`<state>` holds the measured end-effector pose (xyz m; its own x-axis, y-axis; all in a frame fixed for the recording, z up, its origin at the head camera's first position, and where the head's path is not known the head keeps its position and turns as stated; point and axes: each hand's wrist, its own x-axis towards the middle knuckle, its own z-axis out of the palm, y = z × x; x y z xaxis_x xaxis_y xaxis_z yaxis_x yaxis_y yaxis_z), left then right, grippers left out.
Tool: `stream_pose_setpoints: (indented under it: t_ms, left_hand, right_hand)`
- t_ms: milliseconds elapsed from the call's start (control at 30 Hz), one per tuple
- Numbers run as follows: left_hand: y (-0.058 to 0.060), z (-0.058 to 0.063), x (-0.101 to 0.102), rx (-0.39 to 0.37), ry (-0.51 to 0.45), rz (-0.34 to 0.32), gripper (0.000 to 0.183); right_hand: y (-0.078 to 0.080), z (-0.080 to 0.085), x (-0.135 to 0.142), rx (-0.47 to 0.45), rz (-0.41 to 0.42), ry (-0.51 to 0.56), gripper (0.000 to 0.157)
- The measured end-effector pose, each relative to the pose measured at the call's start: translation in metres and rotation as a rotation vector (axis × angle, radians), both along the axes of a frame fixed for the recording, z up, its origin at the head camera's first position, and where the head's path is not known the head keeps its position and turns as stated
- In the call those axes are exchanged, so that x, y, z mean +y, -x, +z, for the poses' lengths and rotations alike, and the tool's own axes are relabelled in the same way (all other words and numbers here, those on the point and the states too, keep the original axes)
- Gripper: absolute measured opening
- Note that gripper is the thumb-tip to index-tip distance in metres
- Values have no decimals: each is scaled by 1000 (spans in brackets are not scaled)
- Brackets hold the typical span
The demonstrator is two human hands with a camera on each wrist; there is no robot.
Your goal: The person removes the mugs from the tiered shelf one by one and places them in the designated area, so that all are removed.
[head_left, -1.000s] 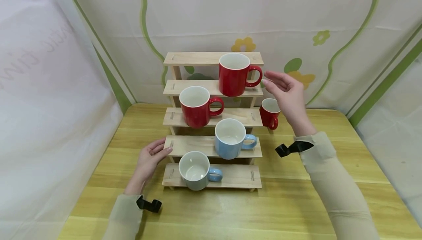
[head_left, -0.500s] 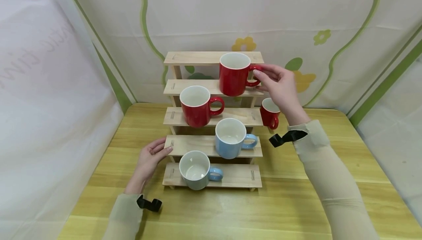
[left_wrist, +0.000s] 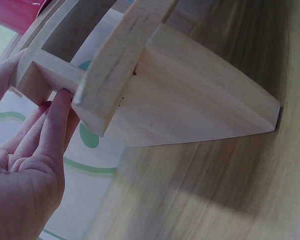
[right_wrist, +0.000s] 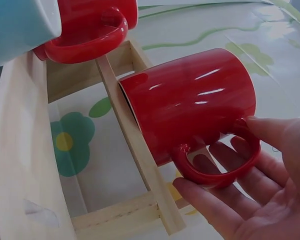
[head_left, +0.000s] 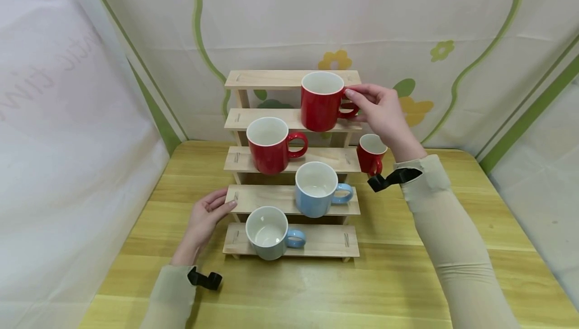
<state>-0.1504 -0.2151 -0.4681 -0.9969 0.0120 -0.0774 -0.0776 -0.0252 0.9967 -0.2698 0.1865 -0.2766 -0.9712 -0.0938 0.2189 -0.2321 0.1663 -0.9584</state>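
A stepped wooden rack (head_left: 264,198) stands on the table, with mugs on its tiers. At the left end of the second tier from the bottom, my left hand (head_left: 202,224) grips the board, thumb on top; the left wrist view shows the fingers (left_wrist: 54,120) against the frame. My right hand (head_left: 382,115) holds the handle of the upper red mug (head_left: 320,105), which sits on the second tier from the top. In the right wrist view the thumb lies at the top of that handle (right_wrist: 215,177), with the fingers behind and below it.
Another red mug (head_left: 268,153) sits on the middle tier. Below are a light blue mug (head_left: 312,201) and a grey-blue mug with a blue handle (head_left: 270,246). One more red mug (head_left: 370,160) stands on the table (head_left: 429,268), right of the rack, below my right forearm.
My right hand has moved left from beside the upper red mug and taken hold of its handle. The mug and my left hand have stayed in place.
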Motion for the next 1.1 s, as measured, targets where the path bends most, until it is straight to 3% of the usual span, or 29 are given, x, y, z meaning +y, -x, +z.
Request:
stream_pose_setpoints:
  t_ms: [267,533,867,1100]
  left_hand:
    - [0,0,0,-4,3,-4,52]
    - [0,-1,0,-15,5,-15,52]
    - [0,0,-1,-7,2,-13,52]
    - [-2,-1,-3,5,-3,-4,52]
  right_hand:
    - [0,1,2,-29,16,14,42]
    - [-1,-3,10,-46,58,111,39]
    - [-5,-8,14,-66,37,146,38]
    - [-9,-12,9,-19,10,144,34]
